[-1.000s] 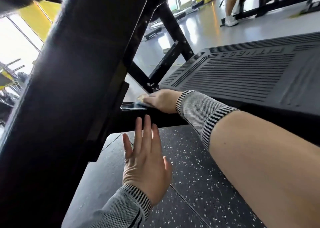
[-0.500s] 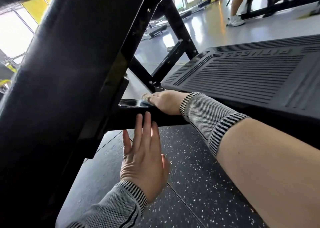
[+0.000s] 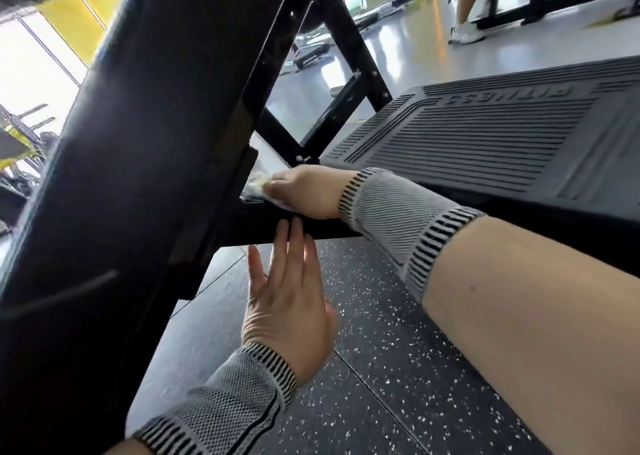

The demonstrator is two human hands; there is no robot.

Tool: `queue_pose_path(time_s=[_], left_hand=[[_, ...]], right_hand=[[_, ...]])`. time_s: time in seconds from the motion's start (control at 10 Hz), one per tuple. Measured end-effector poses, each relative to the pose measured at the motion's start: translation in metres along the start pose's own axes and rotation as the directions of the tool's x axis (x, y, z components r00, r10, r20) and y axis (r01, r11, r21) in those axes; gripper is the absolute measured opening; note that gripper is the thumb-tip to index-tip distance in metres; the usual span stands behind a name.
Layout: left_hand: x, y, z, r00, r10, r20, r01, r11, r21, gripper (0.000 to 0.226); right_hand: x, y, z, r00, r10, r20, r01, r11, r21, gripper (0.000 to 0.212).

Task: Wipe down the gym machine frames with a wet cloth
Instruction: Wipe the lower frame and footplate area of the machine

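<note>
Pressing a pale, crumpled wet cloth (image 3: 258, 186) onto the black horizontal steel frame bar (image 3: 263, 228), the right hand (image 3: 304, 191) has worked leftward along that bar over the last second, toward the point where the bar meets the wide black slanted upright beam (image 3: 138, 177). The cloth now lies at the bar's left end, just beside the beam, with only its edge showing past the fingers. The right grip is clenched over the cloth, fingers curled down on it.

The left hand (image 3: 291, 302) has risen slightly. Its straight fingers now overlap the bar's front face from below; contact cannot be confirmed. This grip is released and holds nothing.

Right of the bar sits the black ribbed rubber footplate (image 3: 485, 132). Below the bar lies the dark speckled rubber floor (image 3: 398, 368).

Assessment: the stroke along the bar's top face appears near its limit at the beam junction. The bar's front face and the beam itself probably remain to be wiped. The tight corner at the junction may trap residue and is likely to need firm pressure.
</note>
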State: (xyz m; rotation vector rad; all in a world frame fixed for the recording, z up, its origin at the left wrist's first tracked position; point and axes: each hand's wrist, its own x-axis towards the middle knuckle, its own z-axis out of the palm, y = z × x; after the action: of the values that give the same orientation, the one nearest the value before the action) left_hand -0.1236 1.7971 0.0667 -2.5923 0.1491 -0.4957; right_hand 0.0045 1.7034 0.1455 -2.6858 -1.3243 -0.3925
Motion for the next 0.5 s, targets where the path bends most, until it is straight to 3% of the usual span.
queue_pose_path(time_s=[0.1, 0.2, 0.3, 0.4, 0.5], left_hand=[[0.004, 0.004, -0.008, 0.998, 0.028, 0.048, -0.027, 0.999, -0.025, 0.081], [0.005, 0.008, -0.011, 0.990, -0.001, 0.143, 0.007, 0.999, -0.040, 0.083], [0.011, 0.009, -0.013, 0.987, 0.024, 0.157, -0.016, 0.998, -0.054, 0.081], [0.019, 0.013, -0.017, 0.985, 0.064, 0.158, -0.055, 0.997, -0.059, 0.082], [0.026, 0.018, -0.018, 0.982, 0.101, 0.157, -0.097, 0.995, -0.032, 0.085]], right_hand=[[0.014, 0.008, 0.019, 0.986, 0.162, -0.035, -0.139, 0.922, 0.362, 0.045], [-0.012, 0.040, 0.040, 0.971, 0.210, 0.114, -0.236, 0.920, 0.313, 0.054], [-0.030, 0.061, 0.058, 0.895, 0.430, 0.116, -0.445, 0.852, 0.276, 0.069], [-0.024, 0.037, 0.047, 0.932, 0.354, 0.081, -0.345, 0.792, 0.504, 0.045], [-0.020, 0.032, 0.050, 0.921, 0.390, -0.014, -0.252, 0.621, 0.742, 0.032]])
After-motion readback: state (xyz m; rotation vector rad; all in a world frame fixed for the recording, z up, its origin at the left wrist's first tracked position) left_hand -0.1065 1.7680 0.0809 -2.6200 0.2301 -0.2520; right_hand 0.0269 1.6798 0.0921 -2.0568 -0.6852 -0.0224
